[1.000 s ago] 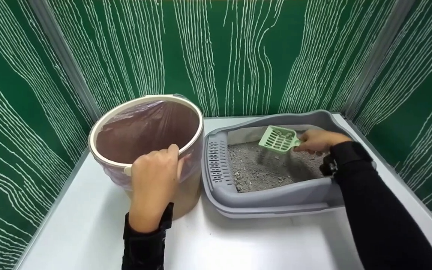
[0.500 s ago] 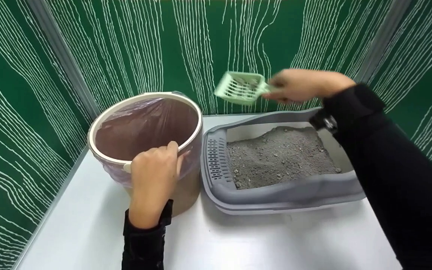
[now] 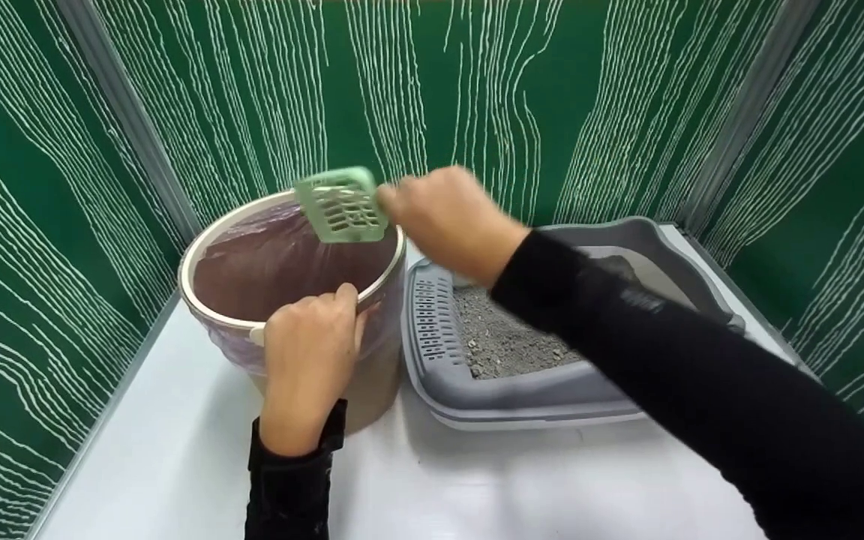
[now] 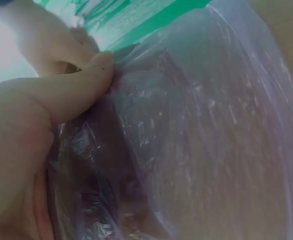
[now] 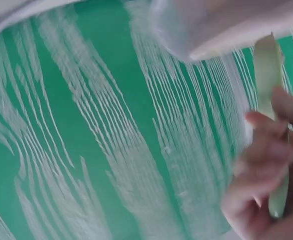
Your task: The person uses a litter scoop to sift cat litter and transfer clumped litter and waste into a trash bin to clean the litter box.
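My right hand (image 3: 451, 221) grips the handle of a light green slotted litter scoop (image 3: 346, 214), whose head is tilted over the right part of the bin's opening. Greyish bits seem to show on the slots, too blurred to tell apart. At the bin's near rim, my left hand (image 3: 308, 360) holds the edge, thumb outside and fingers over the rim. A thin pinkish bag (image 4: 211, 125) lines the trash bin (image 3: 199, 304) and folds down over its outside. In the right wrist view the scoop's handle (image 5: 279, 195) lies across the curled fingers.
Right of the bin stands a grey litter box (image 3: 507, 401) with grey litter (image 3: 511, 345) inside and a perforated ledge on its left. My right forearm passes above it. Both stand on a white table (image 3: 469, 487), walled by green panels (image 3: 447, 112) with white lines.
My right hand has lifted the scoop out of the litter box and carried it left over the bin, where it now tilts. The left hand has stayed on the rim.
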The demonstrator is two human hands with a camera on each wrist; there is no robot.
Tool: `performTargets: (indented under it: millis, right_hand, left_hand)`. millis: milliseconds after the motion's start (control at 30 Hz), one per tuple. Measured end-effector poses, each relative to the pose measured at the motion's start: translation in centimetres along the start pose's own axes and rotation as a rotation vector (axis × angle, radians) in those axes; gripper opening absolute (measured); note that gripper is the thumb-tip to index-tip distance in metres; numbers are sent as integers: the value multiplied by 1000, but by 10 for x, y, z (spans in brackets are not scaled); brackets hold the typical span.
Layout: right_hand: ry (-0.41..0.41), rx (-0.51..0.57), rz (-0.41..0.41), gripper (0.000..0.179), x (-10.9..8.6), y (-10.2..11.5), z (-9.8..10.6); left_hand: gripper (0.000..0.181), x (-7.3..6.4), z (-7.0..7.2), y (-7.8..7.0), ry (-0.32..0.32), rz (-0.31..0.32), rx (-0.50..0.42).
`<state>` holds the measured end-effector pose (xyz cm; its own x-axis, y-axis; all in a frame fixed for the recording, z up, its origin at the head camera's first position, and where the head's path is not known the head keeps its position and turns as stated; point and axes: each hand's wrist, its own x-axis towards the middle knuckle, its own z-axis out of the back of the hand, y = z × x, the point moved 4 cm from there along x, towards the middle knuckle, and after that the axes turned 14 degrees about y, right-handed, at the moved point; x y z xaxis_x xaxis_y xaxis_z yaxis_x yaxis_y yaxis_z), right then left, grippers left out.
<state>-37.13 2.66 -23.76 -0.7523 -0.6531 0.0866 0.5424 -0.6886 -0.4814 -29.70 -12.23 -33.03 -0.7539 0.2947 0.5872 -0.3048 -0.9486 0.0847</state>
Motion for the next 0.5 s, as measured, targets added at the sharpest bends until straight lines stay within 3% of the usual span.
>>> performTargets:
  millis: [67,133,267,367,500]
  right_hand:
    - [-37,-160,-21,28,1,13,-3]
    - [-65,-250,-37,34,1,20,-5]
    - [-48,-256,-72,31,-4,17,-2]
    - [28,-108,-131,26,-9,-1,6]
    - [55,251,-231,30,-23,-39,17]
  left_hand:
    - [37,0,0,0,2,1,10]
    - [37,1,-1,0,1,1,19]
    - [37,2,-1,-1,-7,-1,24]
    - [38,1,0,0,-11,-6,17]
    - [39,-4,0,3,3,-1,13]
